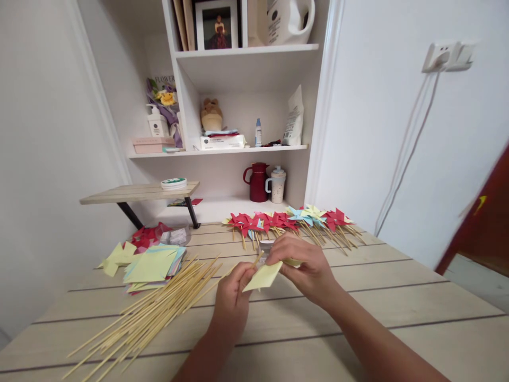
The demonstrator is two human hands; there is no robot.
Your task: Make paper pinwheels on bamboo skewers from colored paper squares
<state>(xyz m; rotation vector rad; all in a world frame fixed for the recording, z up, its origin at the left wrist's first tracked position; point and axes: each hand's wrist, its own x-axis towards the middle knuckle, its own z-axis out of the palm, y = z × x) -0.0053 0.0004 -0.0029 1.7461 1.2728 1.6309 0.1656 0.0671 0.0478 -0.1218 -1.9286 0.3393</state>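
A person works with both hands at a wood-plank table (401, 289), pinching a folded piece of yellow paper (264, 276) above the tabletop, near the middle of the scene. The right hand (304, 265) grasps the paper from above between thumb and fingers, while the left hand (234, 286) is closed around a thin stick (258, 258), its tip showing above the thumb beside the paper; whether stick and paper are joined cannot be told. Just beyond the hands, a row of red, blue and yellow paper pinwheels (274, 220) on sticks lies along the far side of the table. To the left, a loose bundle of bare sticks (159, 305) fans out beside a stack of colored paper sheets (149, 266), with a yellow paper shape (117, 258) and a clear container (175, 236) close by. Behind, a red jug (259, 183) stands next to a speckled cup (278, 185) beneath white shelves (246, 151).
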